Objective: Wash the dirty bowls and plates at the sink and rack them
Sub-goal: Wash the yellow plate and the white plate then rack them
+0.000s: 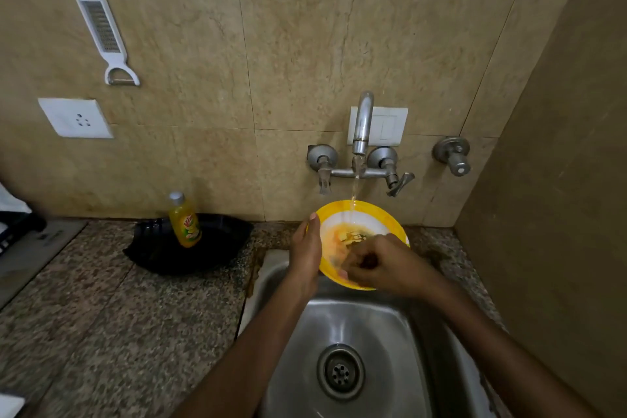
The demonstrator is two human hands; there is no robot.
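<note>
A yellow-rimmed white plate (369, 214) is held tilted over the steel sink (342, 326), under a thin stream of water from the wall tap (362, 122). Orange food residue smears its middle. My left hand (305, 251) grips the plate's left rim, thumb on the edge. My right hand (380, 263) lies across the plate's lower half with its fingers curled against the dirty surface; whether it holds anything is hidden.
A yellow dish-soap bottle (185, 220) stands in a black tray (163, 248) on the granite counter (112, 316) left of the sink. A dish rack's corner (13, 224) shows at far left. A grater (103, 30) hangs on the wall.
</note>
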